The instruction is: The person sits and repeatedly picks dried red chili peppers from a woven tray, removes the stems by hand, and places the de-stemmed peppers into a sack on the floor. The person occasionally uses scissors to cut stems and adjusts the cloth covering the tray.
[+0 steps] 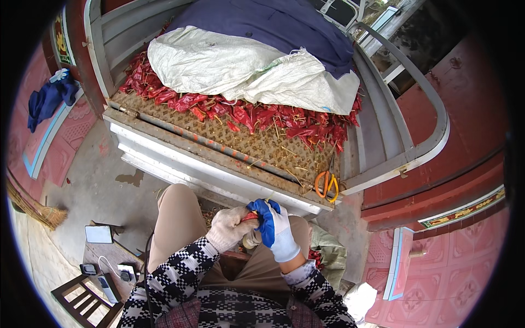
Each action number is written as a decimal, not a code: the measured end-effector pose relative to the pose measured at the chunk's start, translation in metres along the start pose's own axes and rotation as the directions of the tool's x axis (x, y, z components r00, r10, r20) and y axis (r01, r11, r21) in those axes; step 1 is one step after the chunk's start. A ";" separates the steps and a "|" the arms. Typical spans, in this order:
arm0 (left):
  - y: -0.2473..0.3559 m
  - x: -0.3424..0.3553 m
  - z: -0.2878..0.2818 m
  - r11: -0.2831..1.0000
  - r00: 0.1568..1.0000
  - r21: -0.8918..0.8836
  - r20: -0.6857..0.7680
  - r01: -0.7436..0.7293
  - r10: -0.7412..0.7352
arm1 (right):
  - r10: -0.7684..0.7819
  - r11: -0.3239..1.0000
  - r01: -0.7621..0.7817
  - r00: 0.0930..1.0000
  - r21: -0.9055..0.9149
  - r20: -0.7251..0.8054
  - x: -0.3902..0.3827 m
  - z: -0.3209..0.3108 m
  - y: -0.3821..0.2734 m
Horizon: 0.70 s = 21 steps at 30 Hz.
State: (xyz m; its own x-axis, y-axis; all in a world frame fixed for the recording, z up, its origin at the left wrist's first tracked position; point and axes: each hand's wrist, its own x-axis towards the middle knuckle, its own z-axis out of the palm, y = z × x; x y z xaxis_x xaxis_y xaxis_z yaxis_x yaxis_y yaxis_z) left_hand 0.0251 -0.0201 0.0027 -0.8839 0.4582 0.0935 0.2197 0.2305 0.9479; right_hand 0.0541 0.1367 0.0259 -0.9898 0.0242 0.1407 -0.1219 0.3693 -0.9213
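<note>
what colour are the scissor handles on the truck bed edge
Orange, on the metal scissors lying by the dried red chillies; clearest in the head view.

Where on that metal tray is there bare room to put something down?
The front strip of the perforated rusty metal tray is mostly bare, between the red dried chillies and the front edge, left of the orange-handled scissors. Farther back is crowded under the white woven sack.

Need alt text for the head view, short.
Seated person's gloved left hand and blue-and-white gloved right hand together grip a small red dried chilli over their lap. Ahead, a rusty metal cart bed carries a heap of red dried chillies, a white woven sack and orange-handled scissors.
</note>
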 end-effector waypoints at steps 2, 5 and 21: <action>0.000 0.000 0.000 1.000 1.000 0.018 -0.015 -0.013 0.014 | -0.129 0.980 0.134 0.991 -0.148 0.041 0.002 -0.002 -0.001; 0.005 0.001 -0.003 0.998 0.999 0.041 -0.023 -0.044 0.045 | -0.193 0.972 0.198 0.980 -0.130 0.044 0.001 -0.001 0.013; -0.013 -0.001 0.002 0.974 0.974 -0.003 -0.024 -0.225 0.225 | 0.615 0.349 -0.532 0.751 0.772 0.240 0.015 -0.002 0.010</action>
State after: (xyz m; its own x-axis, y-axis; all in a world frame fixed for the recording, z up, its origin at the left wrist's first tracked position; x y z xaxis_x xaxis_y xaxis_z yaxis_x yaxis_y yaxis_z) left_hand 0.0236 -0.0221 -0.0105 -0.8214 0.4779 0.3113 0.4115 0.1187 0.9037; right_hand 0.0383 0.1425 0.0189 -0.8362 0.0222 -0.5479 0.4269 -0.6009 -0.6758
